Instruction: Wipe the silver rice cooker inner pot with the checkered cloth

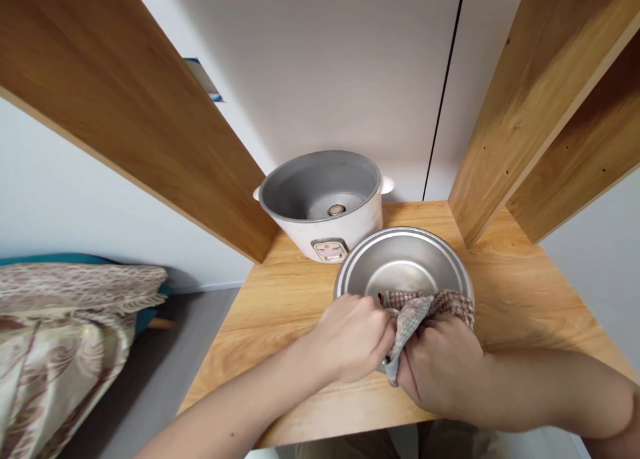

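Brown-and-white checked cloth [453, 304] is gripped tightly by the person's left hand [353, 335] and right hand [445, 365], fists side by side, knuckles up, over the near rim of a round silver metal pot [440, 265]. Bare forearms [280, 392] slant in from near left and right; a white rounded cooker body [325, 229] stands far left.

Left hand [351, 337] beside right hand [444, 362] (both curled tight)

Pot [425, 259]: six-o'clock rim mostly hidden by left hand [350, 335], right hand [445, 362], cloth [453, 303]. Label [330, 249]: print illegible. Blanket [65, 365], eight o'clock: cut off.
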